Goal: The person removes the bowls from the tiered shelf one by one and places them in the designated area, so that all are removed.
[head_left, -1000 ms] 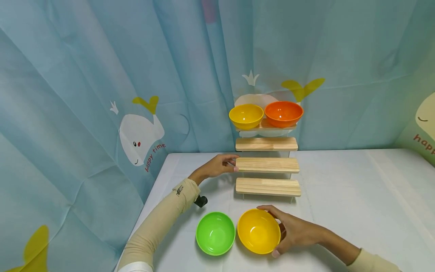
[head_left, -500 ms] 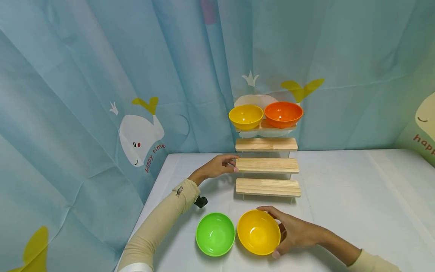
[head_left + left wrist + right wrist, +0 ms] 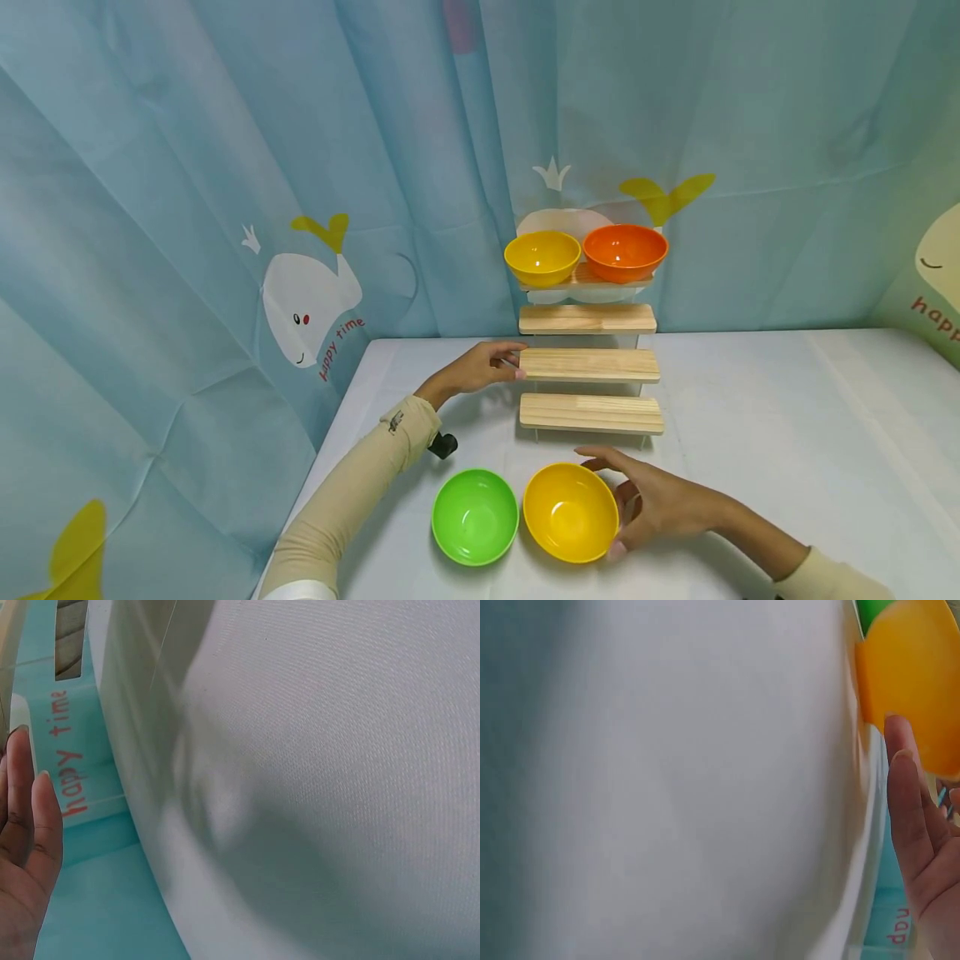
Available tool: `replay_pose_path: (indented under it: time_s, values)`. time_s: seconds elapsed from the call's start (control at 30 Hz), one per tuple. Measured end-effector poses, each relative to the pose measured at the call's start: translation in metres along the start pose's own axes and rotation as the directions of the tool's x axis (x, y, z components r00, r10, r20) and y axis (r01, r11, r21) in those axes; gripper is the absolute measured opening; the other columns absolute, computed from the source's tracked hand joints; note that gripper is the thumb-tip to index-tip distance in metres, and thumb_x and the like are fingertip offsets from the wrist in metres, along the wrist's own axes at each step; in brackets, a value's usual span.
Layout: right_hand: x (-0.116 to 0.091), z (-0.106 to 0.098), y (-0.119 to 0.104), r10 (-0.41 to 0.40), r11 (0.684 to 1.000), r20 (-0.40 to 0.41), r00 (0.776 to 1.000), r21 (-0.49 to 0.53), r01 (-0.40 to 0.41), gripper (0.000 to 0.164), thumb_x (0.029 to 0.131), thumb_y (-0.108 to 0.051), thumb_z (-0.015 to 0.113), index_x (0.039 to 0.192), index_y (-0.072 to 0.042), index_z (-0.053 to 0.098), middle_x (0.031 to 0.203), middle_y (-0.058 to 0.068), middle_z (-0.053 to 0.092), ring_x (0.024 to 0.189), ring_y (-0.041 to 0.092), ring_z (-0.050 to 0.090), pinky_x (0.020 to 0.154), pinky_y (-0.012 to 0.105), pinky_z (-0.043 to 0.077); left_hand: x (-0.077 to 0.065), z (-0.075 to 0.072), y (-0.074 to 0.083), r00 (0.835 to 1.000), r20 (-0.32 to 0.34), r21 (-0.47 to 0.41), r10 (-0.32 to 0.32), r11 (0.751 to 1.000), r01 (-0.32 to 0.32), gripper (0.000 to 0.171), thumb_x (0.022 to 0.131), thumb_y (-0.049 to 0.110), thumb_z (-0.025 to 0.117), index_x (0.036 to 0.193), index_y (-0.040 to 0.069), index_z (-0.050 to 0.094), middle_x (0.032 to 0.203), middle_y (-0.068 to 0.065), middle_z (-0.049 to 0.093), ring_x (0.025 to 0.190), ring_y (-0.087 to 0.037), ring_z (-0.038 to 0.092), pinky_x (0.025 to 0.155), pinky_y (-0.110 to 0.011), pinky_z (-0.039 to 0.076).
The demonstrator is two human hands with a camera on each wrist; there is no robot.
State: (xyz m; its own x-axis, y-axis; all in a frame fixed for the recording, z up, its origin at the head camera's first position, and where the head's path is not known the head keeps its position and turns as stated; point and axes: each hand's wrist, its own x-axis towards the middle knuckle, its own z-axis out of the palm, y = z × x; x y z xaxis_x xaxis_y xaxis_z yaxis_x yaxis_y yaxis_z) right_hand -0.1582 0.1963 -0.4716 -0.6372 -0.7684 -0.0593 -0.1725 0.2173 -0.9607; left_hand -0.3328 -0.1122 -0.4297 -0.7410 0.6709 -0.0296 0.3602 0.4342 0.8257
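My left hand (image 3: 480,367) grips the left end of a stepped wooden rack (image 3: 589,364), at its third board from the top, forefinger and thumb at the board's corners. In the left wrist view its fingers (image 3: 46,825) reach up beside the wood. A yellow-orange bowl (image 3: 572,512) stands upright on the table in front of the rack. Around its right side my right hand (image 3: 660,504) is spread, fingers loosened, thumb tip close to the rim. The right wrist view shows fairly straight fingers (image 3: 906,802) beside the bowl. Just left of it sits a green bowl (image 3: 476,517).
On the rack's top board stand a yellow bowl (image 3: 542,257) and an orange bowl (image 3: 626,252), side by side. A blue printed curtain (image 3: 420,167) hangs behind and to the left. White cloth covers the table (image 3: 787,433).
My right hand has loosened from the yellow-orange bowl and shifted slightly right, its fingers coming off the rim. The bowls and my left hand stay where they were.
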Motion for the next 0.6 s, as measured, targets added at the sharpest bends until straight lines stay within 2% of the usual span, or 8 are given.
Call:
replay_pose_path:
  time_s: [0.13, 0.3, 0.47, 0.6]
  values:
    - [-0.001, -0.009, -0.001, -0.025, 0.999, -0.018, 1.0, -0.023, 0.025, 0.104, 0.078, -0.011, 0.086, 0.159, -0.013, 0.019, 0.151, 0.034, 0.03, 0.079, 0.021, 0.07, 0.069, 0.035, 0.061, -0.001, 0.0, 0.0, 1.0, -0.002, 0.001, 0.0, 1.0, 0.0, 0.056, 0.099, 0.017, 0.066, 0.15, 0.006, 0.047, 0.14, -0.015, 0.056, 0.126, -0.027, 0.056, 0.103, -0.036, 0.049]
    - [-0.003, -0.02, -0.006, -0.063, 0.997, -0.031, 0.998, -0.038, 0.062, 0.098, 0.082, -0.006, 0.082, 0.158, -0.014, 0.021, 0.152, 0.035, 0.028, 0.08, 0.025, 0.07, 0.067, 0.035, 0.06, -0.001, 0.001, 0.0, 1.0, -0.002, -0.009, -0.002, 1.0, 0.002, 0.055, 0.099, 0.016, 0.066, 0.15, 0.007, 0.048, 0.14, -0.016, 0.057, 0.125, -0.027, 0.056, 0.102, -0.035, 0.05]
    - [-0.006, -0.037, -0.015, -0.063, 0.995, -0.096, 0.993, -0.084, 0.055, 0.095, 0.083, -0.005, 0.079, 0.158, -0.011, 0.021, 0.152, 0.033, 0.031, 0.081, 0.025, 0.07, 0.068, 0.036, 0.059, 0.0, 0.001, -0.001, 1.0, -0.004, -0.001, -0.007, 1.0, 0.007, 0.057, 0.097, 0.017, 0.068, 0.15, 0.008, 0.047, 0.141, -0.015, 0.056, 0.126, -0.026, 0.056, 0.102, -0.034, 0.05]
    - [-0.01, -0.054, -0.025, -0.102, 0.987, -0.163, 0.981, -0.141, 0.079, 0.089, 0.086, -0.004, 0.077, 0.157, -0.009, 0.024, 0.15, 0.031, 0.035, 0.081, 0.023, 0.07, 0.068, 0.035, 0.059, 0.001, 0.001, -0.002, 1.0, -0.005, 0.007, -0.009, 1.0, 0.009, 0.058, 0.097, 0.017, 0.068, 0.151, 0.008, 0.046, 0.14, -0.014, 0.057, 0.125, -0.025, 0.056, 0.101, -0.033, 0.051]
